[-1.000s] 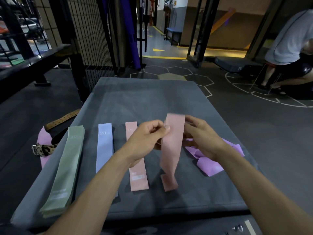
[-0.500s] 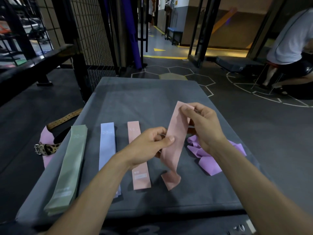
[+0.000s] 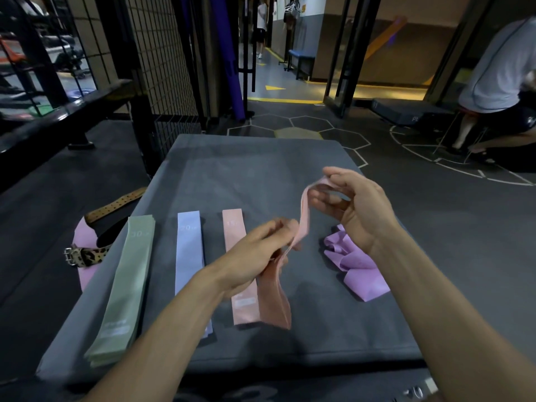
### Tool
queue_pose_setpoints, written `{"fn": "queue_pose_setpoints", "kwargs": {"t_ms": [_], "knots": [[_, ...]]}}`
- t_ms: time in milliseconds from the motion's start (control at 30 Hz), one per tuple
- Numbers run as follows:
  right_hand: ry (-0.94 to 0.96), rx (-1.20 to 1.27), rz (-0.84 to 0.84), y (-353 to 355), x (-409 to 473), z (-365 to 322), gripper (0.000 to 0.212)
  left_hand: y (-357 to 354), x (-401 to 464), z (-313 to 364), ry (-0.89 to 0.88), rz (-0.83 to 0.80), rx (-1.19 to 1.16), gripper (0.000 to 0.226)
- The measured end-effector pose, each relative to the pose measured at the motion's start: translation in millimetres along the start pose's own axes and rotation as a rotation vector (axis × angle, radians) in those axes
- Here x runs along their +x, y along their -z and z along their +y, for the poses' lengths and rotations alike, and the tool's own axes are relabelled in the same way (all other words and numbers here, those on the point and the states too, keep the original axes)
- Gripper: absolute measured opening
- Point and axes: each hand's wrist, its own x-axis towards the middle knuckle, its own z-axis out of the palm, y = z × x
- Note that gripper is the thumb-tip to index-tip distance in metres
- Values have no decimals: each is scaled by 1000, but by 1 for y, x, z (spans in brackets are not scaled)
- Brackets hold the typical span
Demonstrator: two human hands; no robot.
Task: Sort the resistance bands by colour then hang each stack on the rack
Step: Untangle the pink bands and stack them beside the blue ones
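A salmon-pink resistance band (image 3: pixel 303 219) hangs twisted above the grey padded platform (image 3: pixel 261 169). My right hand (image 3: pixel 356 207) pinches its upper end and my left hand (image 3: pixel 261 253) pinches it near the middle; its lower end droops onto the platform. On the platform lie a green stack (image 3: pixel 124 285), a light blue band (image 3: pixel 189 250) and a flat pink band (image 3: pixel 236 233), side by side. A crumpled heap of purple bands (image 3: pixel 353 265) sits to the right under my right wrist. No rack shows clearly.
A leopard-print belt (image 3: pixel 87 256) and a brown leather belt (image 3: pixel 116 204) lie on the floor at the left, over a pink band (image 3: pixel 84 274). A wire-mesh fence (image 3: pixel 162 68) stands behind. A person in a white shirt (image 3: pixel 499 62) crouches at the far right.
My right hand has lifted the pink band's upper end higher and to the right, twisting it. My left hand has slid lower along the band and toward the flat pink band.
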Motion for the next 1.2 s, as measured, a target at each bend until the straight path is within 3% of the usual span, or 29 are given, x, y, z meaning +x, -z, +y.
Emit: {"fn": "queue_pose_setpoints", "kwargs": {"t_ms": [67,167,300,533,867,1067,1200], "knots": [[-31,-33,-102,3,0,-1,24,3,-4,4,18,-52,-69,48],[12,-196,-174,10,2,-1,26,9,-10,9,29,-111,-129,40],[166,-459,-59,17,6,5,17,7,-17,12,56,-168,-129,15],[210,-609,37,17,11,15,9,14,-23,10,120,-258,-164,22],[111,-581,273,34,26,24,8,50,-33,1,309,-314,63,36],[59,-596,362,49,38,32,9,82,-39,-6,370,-179,259,21],[38,-585,358,54,39,31,9,100,-35,-20,368,125,325,17]]}}
